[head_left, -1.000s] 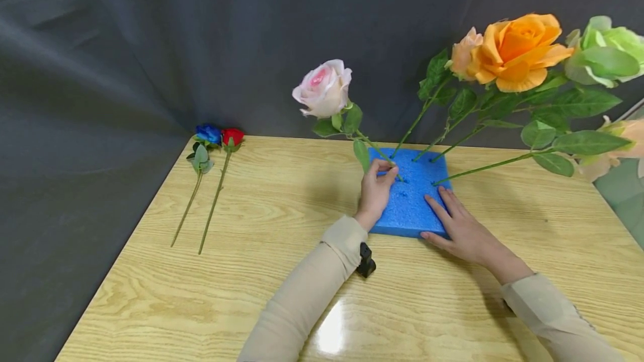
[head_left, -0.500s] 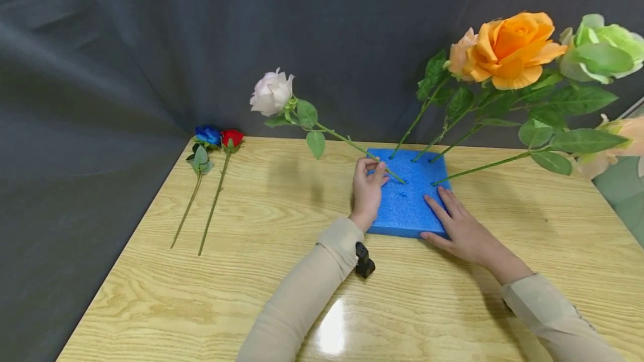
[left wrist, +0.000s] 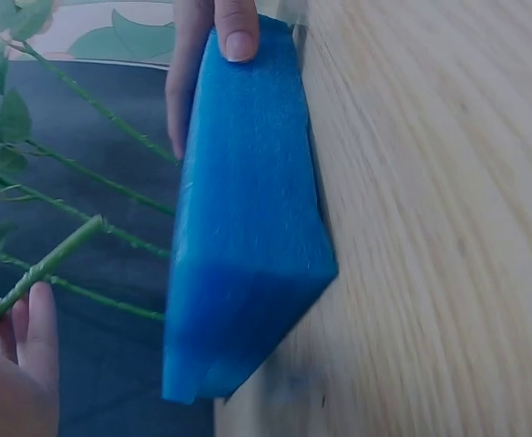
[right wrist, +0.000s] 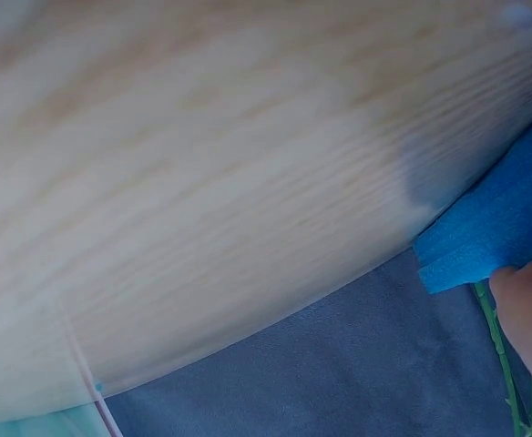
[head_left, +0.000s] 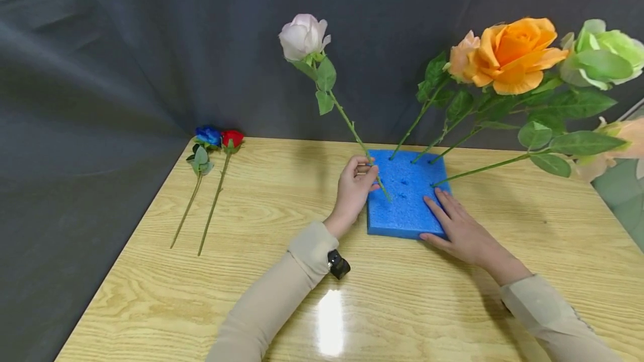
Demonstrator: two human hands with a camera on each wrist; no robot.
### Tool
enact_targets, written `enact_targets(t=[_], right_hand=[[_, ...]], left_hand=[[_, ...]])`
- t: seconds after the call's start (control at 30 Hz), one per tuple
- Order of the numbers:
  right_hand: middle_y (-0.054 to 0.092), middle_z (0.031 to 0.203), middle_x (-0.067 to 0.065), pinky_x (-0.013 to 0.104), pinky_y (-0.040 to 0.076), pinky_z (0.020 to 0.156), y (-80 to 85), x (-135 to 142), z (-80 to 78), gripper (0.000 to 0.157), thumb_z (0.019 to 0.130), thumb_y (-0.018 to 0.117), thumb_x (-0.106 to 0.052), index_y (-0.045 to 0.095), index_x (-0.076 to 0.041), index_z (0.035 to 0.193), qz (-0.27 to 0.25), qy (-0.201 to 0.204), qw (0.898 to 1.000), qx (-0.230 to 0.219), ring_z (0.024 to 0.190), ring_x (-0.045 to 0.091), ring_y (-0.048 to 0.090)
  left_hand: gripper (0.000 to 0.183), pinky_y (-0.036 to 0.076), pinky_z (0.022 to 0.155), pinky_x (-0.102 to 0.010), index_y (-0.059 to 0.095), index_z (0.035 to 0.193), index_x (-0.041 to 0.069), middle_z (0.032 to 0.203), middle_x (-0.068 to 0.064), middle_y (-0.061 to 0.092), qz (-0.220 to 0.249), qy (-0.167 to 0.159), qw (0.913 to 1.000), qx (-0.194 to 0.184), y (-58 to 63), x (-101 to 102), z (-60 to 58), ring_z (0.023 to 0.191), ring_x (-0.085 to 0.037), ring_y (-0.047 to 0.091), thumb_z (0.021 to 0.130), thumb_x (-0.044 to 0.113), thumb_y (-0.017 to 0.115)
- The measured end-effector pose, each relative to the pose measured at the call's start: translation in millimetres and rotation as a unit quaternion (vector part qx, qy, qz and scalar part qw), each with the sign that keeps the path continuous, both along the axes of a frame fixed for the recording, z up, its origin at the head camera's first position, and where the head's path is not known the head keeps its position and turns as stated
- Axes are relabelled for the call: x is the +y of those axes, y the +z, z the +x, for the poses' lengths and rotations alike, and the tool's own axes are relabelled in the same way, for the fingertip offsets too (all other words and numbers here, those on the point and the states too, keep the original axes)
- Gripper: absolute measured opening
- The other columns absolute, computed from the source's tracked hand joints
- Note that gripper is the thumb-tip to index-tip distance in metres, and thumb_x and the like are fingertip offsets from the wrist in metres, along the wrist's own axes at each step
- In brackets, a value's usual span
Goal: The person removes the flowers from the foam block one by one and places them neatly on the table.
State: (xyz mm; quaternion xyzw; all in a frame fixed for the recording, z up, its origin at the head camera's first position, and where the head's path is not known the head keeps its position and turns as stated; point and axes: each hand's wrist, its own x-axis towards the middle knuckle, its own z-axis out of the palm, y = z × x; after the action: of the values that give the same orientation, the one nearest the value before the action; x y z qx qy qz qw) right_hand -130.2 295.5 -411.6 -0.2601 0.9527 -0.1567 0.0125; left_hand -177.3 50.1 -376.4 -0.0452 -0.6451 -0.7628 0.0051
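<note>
In the head view my left hand [head_left: 354, 189] pinches the green stem of a pale pink rose [head_left: 303, 38], low on the stem. The left wrist view shows the cut end of that stem [left wrist: 61, 253] free in the air, apart from the blue foam block [left wrist: 243, 182]. My right hand [head_left: 465, 230] rests with spread fingers on the front right part of the foam block [head_left: 402, 217]. Two small holes show in the block's top near its middle. An orange rose [head_left: 520, 55], a green rose [head_left: 606, 55] and peach ones stand in the block, leaning right.
A blue rose [head_left: 208, 135] and a red rose [head_left: 232, 138] lie side by side at the left of the wooden table [head_left: 151, 295]. Behind the table hangs a dark grey cloth [head_left: 151, 43].
The pale pink rose's stem has come out of the block's middle. My left hand has moved left with it, and the bloom now stands higher. My right hand has stayed put.
</note>
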Motion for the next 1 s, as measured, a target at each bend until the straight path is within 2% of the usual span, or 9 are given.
enact_targets(t=[0.13,0.23,0.33,0.43,0.57,0.63,0.67,0.9,1.0], right_hand=[[0.012,0.157,0.028,0.061,0.021,0.115,0.0,0.3,0.0,0.082,0.092,0.060,-0.043,0.020,-0.005,0.152,-0.001,-0.004,1.000,-0.010,0.145,0.045,0.011],[0.012,0.157,0.028,0.064,0.023,0.112,0.2,0.8,0.1,0.082,0.092,0.060,-0.044,0.020,-0.005,0.152,-0.002,-0.005,1.000,-0.010,0.145,0.046,0.011],[0.012,0.157,0.028,0.063,0.023,0.112,-0.7,1.4,-0.1,0.082,0.092,0.060,-0.044,0.021,-0.005,0.152,-0.002,-0.005,1.000,-0.006,0.145,0.046,0.012],[0.013,0.157,0.029,0.062,0.023,0.113,-2.2,1.7,-0.6,0.082,0.092,0.060,-0.043,0.021,-0.004,0.152,-0.002,-0.003,1.000,-0.002,0.145,0.045,0.012],[0.013,0.156,0.029,0.063,0.024,0.112,-2.8,1.8,-1.1,0.081,0.092,0.060,-0.043,0.022,-0.004,0.152,-0.002,-0.003,1.000,-0.001,0.145,0.046,0.013],[0.013,0.156,0.029,0.064,0.025,0.111,-2.9,1.7,-1.6,0.081,0.092,0.060,-0.043,0.022,-0.003,0.151,-0.001,-0.003,1.000,-0.001,0.145,0.046,0.013],[0.013,0.156,0.029,0.064,0.025,0.111,-2.8,1.7,-1.6,0.081,0.092,0.060,-0.043,0.022,-0.003,0.151,-0.001,-0.003,1.000,-0.002,0.145,0.046,0.013],[0.013,0.156,0.029,0.065,0.025,0.110,-1.9,1.7,-1.3,0.081,0.092,0.060,-0.043,0.022,-0.004,0.152,0.000,-0.003,1.000,-0.004,0.145,0.046,0.013],[0.013,0.156,0.029,0.066,0.026,0.109,-1.2,2.3,-1.1,0.081,0.092,0.060,-0.043,0.022,-0.003,0.152,0.000,-0.003,1.000,-0.005,0.145,0.046,0.012]], left_hand=[[0.025,0.059,0.079,-0.035,0.055,0.120,-0.001,0.108,-0.017,0.058,-0.027,-0.029,0.9992,-0.003,3.3,-16.1,8.7,0.097,-0.040,0.060,0.097,0.009,0.054],[0.026,0.059,0.077,-0.033,0.055,0.121,-0.002,0.108,-0.016,0.058,-0.044,-0.044,0.9981,-0.005,5.6,-27.6,15.0,0.091,-0.032,0.062,0.097,0.008,0.054],[0.025,0.059,0.076,-0.033,0.055,0.120,-0.001,0.109,-0.015,0.058,-0.058,-0.059,0.9966,-0.006,7.2,-38.0,20.8,0.083,-0.019,0.062,0.097,0.008,0.054],[0.025,0.058,0.081,-0.042,0.054,0.121,0.000,0.112,-0.017,0.057,-0.071,-0.076,0.9945,-0.012,8.0,-48.5,26.8,0.084,-0.025,0.062,0.098,0.010,0.054],[0.025,0.058,0.082,-0.043,0.055,0.121,0.002,0.117,-0.017,0.056,-0.090,-0.088,0.9919,-0.022,8.6,-62.0,32.7,0.082,-0.020,0.061,0.098,0.011,0.054],[0.026,0.059,0.078,-0.038,0.056,0.122,0.001,0.117,-0.016,0.057,-0.102,-0.085,0.9910,-0.021,8.6,-68.9,34.8,0.078,-0.007,0.059,0.097,0.010,0.055],[0.027,0.059,0.077,-0.037,0.056,0.122,0.001,0.117,-0.016,0.057,-0.106,-0.084,0.9906,-0.020,8.8,-72.6,36.2,0.078,-0.006,0.060,0.097,0.010,0.055],[0.039,0.058,0.081,-0.044,0.050,0.135,0.005,0.110,-0.014,0.058,-0.144,-0.079,0.9854,-0.044,3.4,-102.8,44.7,0.078,-0.006,0.060,0.097,0.011,0.055],[0.041,0.059,0.079,-0.042,0.048,0.136,0.001,0.112,-0.018,0.059,-0.167,-0.080,0.9814,-0.052,-2.7,-116.8,46.8,0.078,-0.008,0.061,0.097,0.011,0.055]])
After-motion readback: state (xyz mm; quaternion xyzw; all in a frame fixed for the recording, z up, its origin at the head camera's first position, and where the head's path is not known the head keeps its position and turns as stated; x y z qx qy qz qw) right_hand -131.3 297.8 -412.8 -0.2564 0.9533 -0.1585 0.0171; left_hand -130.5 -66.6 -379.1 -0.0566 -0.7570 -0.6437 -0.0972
